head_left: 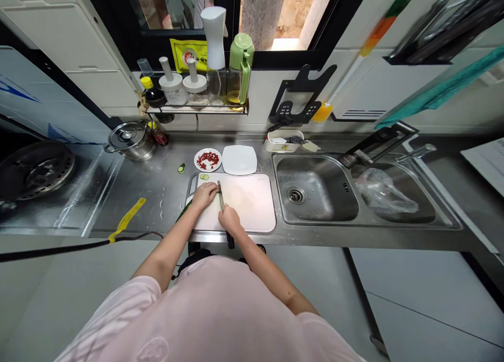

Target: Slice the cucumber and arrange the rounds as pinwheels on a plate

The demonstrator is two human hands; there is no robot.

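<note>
Near the middle of the frame, we see the left hand (205, 195) on a cucumber (183, 210), its fingers (211, 189) curled and pressed together on top. The right hand (230, 219) has its fingers (225, 213) closed around a knife (220, 198), just beside them on the cutting board (252, 204). 2 cucumber slices (203, 177) lie at the board's upper left.
</note>
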